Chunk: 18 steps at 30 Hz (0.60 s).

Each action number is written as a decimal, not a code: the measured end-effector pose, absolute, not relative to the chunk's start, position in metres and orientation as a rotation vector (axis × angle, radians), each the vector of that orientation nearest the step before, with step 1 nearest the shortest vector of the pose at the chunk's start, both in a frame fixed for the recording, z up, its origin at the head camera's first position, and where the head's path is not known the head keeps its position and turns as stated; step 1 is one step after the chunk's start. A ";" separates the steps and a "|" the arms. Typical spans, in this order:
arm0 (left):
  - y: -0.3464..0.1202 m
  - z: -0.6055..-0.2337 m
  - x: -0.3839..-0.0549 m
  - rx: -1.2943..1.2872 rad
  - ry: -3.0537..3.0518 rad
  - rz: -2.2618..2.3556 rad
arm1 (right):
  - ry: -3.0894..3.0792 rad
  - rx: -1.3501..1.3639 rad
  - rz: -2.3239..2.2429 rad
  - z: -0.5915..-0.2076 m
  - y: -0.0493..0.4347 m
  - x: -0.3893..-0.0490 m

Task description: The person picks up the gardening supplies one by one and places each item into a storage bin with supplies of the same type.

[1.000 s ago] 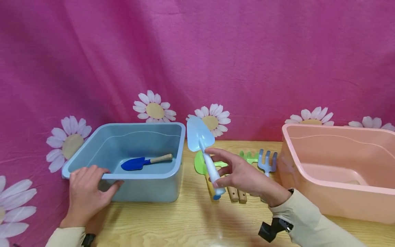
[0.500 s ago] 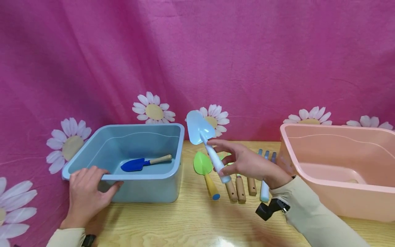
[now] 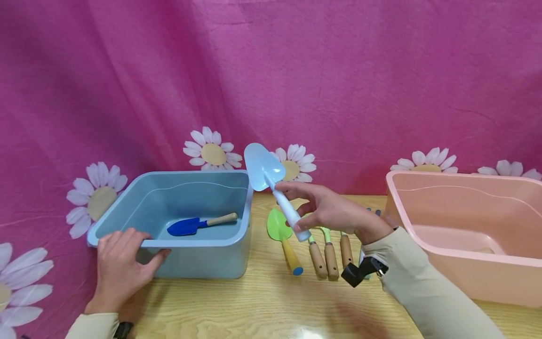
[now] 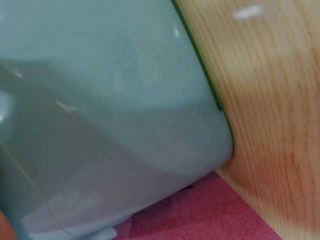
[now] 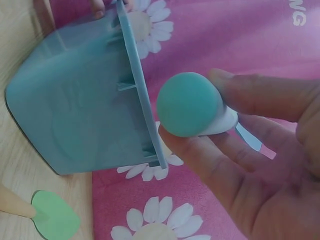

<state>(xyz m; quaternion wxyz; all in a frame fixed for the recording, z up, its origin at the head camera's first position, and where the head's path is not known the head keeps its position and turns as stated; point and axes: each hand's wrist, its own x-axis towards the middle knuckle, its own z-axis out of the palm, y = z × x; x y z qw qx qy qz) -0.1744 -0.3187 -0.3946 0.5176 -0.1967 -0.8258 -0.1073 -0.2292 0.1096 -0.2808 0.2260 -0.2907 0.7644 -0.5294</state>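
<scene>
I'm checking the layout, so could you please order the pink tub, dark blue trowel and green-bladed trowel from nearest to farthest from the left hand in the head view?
1. Dark blue trowel: inside the blue tub.
2. Green-bladed trowel: on the table, right of that tub.
3. Pink tub: far right.

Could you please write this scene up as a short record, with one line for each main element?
Left grip: holds the near rim of the blue tub
Right grip: holds the light blue trowel by its handle, above the table
Inside blue tub: dark blue trowel, lying flat
Between tubs: green trowel with yellow handle; wooden-handled tools, heads partly hidden
Far right: pink tub
Backdrop: pink floral cloth
</scene>
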 end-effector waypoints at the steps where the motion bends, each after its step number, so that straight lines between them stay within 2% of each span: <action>1: -0.319 -0.395 -0.174 -0.471 -1.982 -0.256 | 2.108 -0.801 -1.456 -0.280 0.109 -0.230; 18: -0.318 -0.394 -0.174 -0.462 -1.988 -0.258 | 2.179 -0.830 -1.372 -0.257 0.100 -0.232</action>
